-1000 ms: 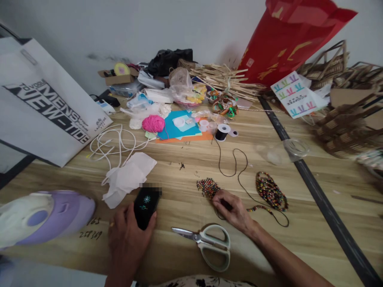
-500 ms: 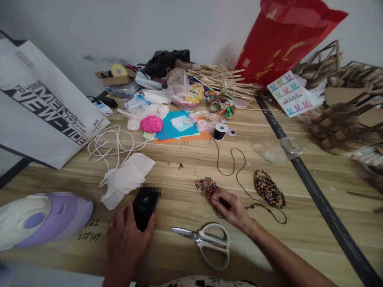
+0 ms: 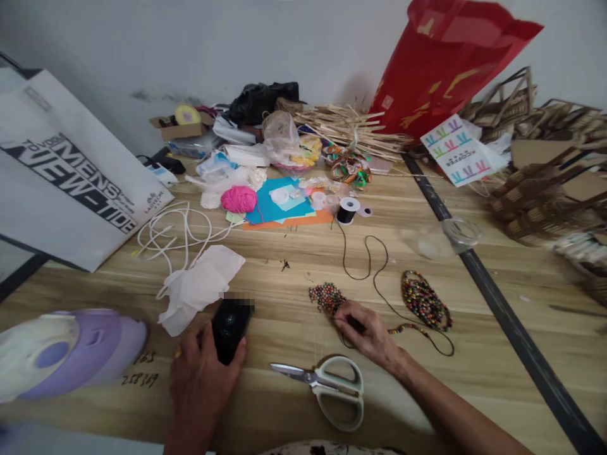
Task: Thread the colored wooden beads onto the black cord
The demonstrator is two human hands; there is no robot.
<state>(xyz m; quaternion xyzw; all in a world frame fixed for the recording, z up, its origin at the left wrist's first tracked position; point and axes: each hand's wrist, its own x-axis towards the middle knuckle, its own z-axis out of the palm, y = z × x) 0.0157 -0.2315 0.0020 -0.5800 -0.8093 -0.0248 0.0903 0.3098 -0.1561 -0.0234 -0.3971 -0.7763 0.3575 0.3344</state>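
My left hand (image 3: 203,373) is closed around the sides of a black phone (image 3: 231,327), which rests on the wooden table. Fingers pinched, my right hand (image 3: 364,330) holds the end of a thin dark cord (image 3: 337,318) beside a small pile of loose colourful beads (image 3: 326,296). The cord runs back to a black spool (image 3: 348,210) with white ends. To the right of that hand lie a short strung row of beads (image 3: 408,327) and a coiled bead strand (image 3: 425,300). White-handled scissors (image 3: 327,385) lie with blades pointing left, between my hands and nearer to me.
A purple and white appliance (image 3: 80,354) and a white paper bag (image 3: 71,164) stand left. Crumpled white tissue (image 3: 199,287) and a white cable (image 3: 187,227) lie behind the phone. Pink yarn (image 3: 238,199), a red bag (image 3: 441,69) and woven baskets (image 3: 550,189) are farther back.
The view has shifted very slightly. Both hands keep the same places and grips, and the phone screen looks a little dimmer.
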